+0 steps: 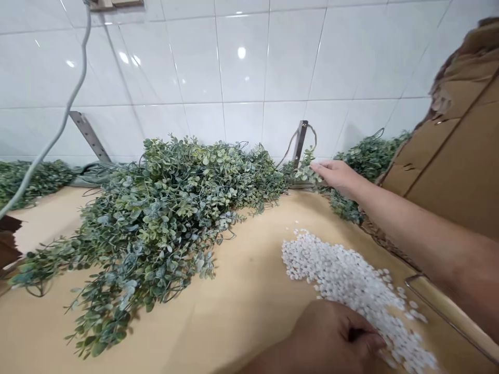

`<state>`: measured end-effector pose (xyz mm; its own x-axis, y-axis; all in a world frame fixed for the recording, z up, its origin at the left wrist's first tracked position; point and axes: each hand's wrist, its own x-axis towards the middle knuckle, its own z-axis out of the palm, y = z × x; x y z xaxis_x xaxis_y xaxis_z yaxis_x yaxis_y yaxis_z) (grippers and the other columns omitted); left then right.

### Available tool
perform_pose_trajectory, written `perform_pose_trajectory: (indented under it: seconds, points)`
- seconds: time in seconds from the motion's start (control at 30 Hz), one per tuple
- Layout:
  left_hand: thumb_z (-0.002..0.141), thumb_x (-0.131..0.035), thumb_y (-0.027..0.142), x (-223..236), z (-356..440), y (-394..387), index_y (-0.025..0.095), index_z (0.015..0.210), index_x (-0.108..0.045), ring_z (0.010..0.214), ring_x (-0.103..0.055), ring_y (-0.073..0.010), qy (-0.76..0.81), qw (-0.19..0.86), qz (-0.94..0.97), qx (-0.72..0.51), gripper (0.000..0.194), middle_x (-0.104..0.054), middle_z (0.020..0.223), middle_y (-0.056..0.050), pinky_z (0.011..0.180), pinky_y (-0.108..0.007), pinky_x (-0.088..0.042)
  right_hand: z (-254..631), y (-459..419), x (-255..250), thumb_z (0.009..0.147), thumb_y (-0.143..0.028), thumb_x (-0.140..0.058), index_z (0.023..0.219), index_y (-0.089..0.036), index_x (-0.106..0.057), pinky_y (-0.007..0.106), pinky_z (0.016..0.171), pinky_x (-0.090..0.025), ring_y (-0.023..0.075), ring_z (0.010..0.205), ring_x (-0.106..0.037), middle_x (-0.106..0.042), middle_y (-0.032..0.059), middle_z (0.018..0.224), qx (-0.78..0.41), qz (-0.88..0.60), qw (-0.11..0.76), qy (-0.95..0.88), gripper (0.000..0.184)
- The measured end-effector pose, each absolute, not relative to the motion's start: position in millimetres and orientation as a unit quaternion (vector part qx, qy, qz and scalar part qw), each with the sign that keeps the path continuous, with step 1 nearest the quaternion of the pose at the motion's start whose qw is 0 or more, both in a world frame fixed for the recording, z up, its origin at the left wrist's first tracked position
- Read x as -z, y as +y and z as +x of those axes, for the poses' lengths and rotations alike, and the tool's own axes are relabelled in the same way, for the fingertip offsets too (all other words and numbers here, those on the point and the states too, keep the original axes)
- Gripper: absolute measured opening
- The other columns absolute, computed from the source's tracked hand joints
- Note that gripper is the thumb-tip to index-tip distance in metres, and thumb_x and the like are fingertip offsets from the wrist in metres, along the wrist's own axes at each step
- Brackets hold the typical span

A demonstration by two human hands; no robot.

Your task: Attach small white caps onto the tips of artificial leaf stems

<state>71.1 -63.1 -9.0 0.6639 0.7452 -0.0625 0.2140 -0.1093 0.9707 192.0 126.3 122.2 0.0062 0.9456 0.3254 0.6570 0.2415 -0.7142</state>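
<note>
At the far side of the table, my right hand [335, 175] is closed, its fingertips on a small sprig of artificial eucalyptus [307, 167]. My left hand [339, 337] is low in the foreground, with curled fingers and the thumb pressed toward the forefinger. It hovers at or just over the edge of a spread of small white plastic pieces [343, 270]; whether it touches them I cannot tell. Anything in its pinch is too small or too hidden to name. To the left lies a large heap of artificial eucalyptus stems [187, 192].
More greenery [370, 158] lies at the back right, behind a torn cardboard box [456, 140]. A metal wire handle [448, 317] runs along the right edge. A grey cable [66, 114] hangs at left. Metal brackets [300, 140] stand against the tiled wall [241, 78].
</note>
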Motion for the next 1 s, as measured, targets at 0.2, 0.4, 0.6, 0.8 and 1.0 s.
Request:
perform_pose_trajectory:
  seconds: [0.2, 0.4, 0.6, 0.8, 1.0]
  points:
    - [0.074, -0.055, 0.024, 3.3, 73.7, -65.2, 0.012, 0.077, -0.073, 0.06, -0.047, -0.0124, 0.353, 0.591, 0.656, -0.307, 0.022, -0.062, 0.064, -0.002, 0.059, -0.024, -0.038, 198.8, 52.2, -130.6, 0.09, -0.038, -0.044, 0.084, -0.009, -0.066, 0.028, 0.062, -0.051, 0.0156, 0.062, -0.063, -0.07, 0.015, 0.079, -0.316, -0.576, 0.413, -0.631, 0.037]
    - [0.064, -0.068, 0.046, -11.6, 62.1, -61.5, 0.014, 0.084, -0.063, 0.054, -0.05, -0.0094, 0.352, 0.697, 0.429, -0.454, 0.038, -0.056, 0.068, 0.001, 0.056, -0.024, -0.039, 202.0, -33.5, -106.1, 0.067, -0.059, -0.064, 0.082, -0.015, -0.071, 0.031, 0.07, -0.051, 0.0216, 0.078, -0.064, -0.071, 0.0087, 0.081, -0.425, -0.51, 0.326, -0.673, 0.046]
    - [0.058, -0.072, 0.055, -25.3, 36.9, -73.6, 0.012, 0.076, -0.062, 0.059, -0.056, -0.0108, 0.282, 0.739, 0.349, -0.503, 0.047, -0.062, 0.07, -0.003, 0.06, -0.024, -0.043, 186.0, -98.5, -91.1, 0.075, -0.058, -0.056, 0.081, -0.017, -0.071, 0.029, 0.065, -0.049, 0.0198, 0.072, -0.061, -0.067, 0.0048, 0.073, -0.447, -0.437, 0.252, -0.739, 0.044]
    - [0.044, -0.085, 0.036, -50.3, 15.7, -90.3, 0.012, 0.062, -0.062, 0.052, -0.054, -0.0082, 0.333, 0.682, 0.355, -0.546, 0.037, -0.063, 0.058, 0.0, 0.052, -0.019, -0.042, 177.7, -120.4, -85.3, 0.078, -0.059, -0.051, 0.076, -0.016, -0.068, 0.029, 0.064, -0.049, 0.0199, 0.072, -0.061, -0.067, 0.007, 0.077, -0.457, -0.425, 0.253, -0.74, 0.047]
    - [0.045, -0.084, 0.037, -72.8, -18.0, -98.7, 0.014, 0.064, -0.06, 0.053, -0.055, -0.0066, 0.409, 0.562, 0.427, -0.578, 0.038, -0.061, 0.059, 0.002, 0.051, -0.016, -0.045, 178.7, -132.3, -84.4, 0.072, -0.059, -0.059, 0.092, -0.014, -0.069, 0.034, 0.08, -0.049, 0.0223, 0.089, -0.062, -0.068, 0.0117, 0.097, -0.569, -0.406, 0.326, -0.637, 0.05]
